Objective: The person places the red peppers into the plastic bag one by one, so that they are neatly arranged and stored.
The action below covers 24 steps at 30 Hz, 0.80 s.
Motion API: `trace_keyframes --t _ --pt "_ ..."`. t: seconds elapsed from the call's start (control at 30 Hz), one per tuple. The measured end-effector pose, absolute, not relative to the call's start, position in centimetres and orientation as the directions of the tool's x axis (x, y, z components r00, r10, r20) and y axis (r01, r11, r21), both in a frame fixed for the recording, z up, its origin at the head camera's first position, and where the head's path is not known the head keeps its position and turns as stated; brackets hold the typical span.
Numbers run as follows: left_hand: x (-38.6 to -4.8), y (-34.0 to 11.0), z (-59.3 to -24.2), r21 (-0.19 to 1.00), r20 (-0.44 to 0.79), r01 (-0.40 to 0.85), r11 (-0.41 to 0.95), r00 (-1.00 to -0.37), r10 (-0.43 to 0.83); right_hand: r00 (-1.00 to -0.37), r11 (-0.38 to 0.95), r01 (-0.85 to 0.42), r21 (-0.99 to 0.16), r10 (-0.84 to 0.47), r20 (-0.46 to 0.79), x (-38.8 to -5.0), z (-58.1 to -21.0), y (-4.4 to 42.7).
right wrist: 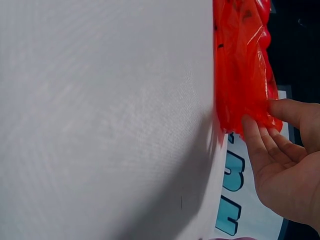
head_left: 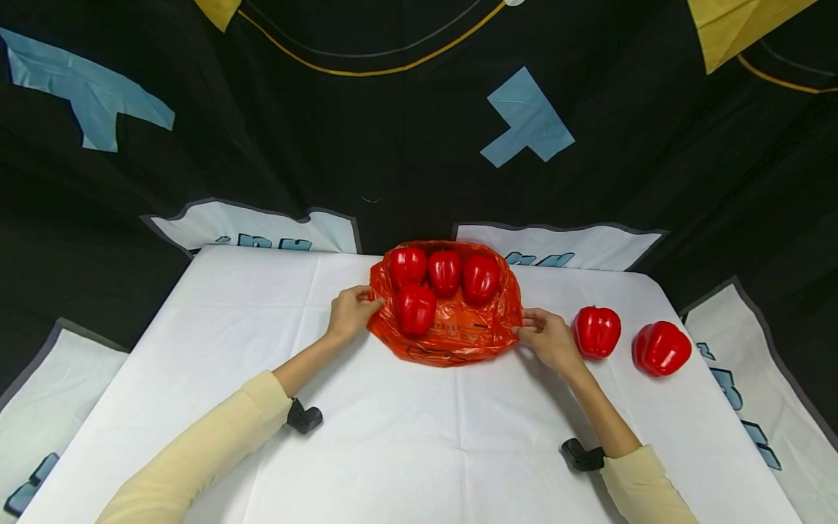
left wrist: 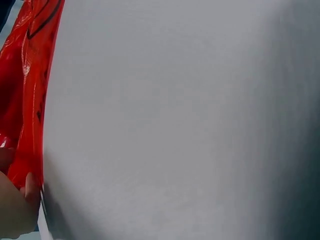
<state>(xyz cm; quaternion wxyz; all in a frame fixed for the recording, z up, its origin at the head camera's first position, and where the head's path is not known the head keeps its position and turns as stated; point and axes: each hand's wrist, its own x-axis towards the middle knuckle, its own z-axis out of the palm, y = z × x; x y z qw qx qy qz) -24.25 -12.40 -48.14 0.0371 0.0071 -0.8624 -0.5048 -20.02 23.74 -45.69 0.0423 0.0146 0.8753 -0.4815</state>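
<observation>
A red plastic bag (head_left: 465, 331) lies spread wide at the far middle of the table, its rim rolled outward. Inside it sit several glossy red bell peppers (head_left: 416, 309), grouped toward the back and left. My left hand (head_left: 351, 311) pinches the bag's left rim between thumb and fingers. On the opposite side, my right hand (head_left: 548, 338) holds the right rim; the right wrist view shows the thumb and fingertips (right wrist: 248, 122) on the thin plastic. Just right of that hand stands a bell pepper (head_left: 596, 332), and another bell pepper (head_left: 661, 348) lies farther right.
A white cloth covers the table (head_left: 366, 451). Behind it hangs a black curtain (head_left: 406, 160) with blue and yellow shapes. Each wrist wears a black camera mount, one on the left (head_left: 305, 417) and one on the right (head_left: 581, 456).
</observation>
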Motion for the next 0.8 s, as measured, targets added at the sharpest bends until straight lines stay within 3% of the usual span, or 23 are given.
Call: trace_keyframes --t 0.53,0.8 --pt "-24.3 -12.4 -48.7 0.931 -0.046 -0.092 0.354 -0.99 -0.136 -0.996 0.528 0.081 -0.845 0.005 -0.092 -19.4 -45.8 24.7" --pt "-24.1 -12.5 -48.4 0.94 -0.066 -0.106 0.324 -0.989 -0.133 -0.998 0.475 -0.048 -0.879 0.022 0.067 -17.9 -44.4 26.3"
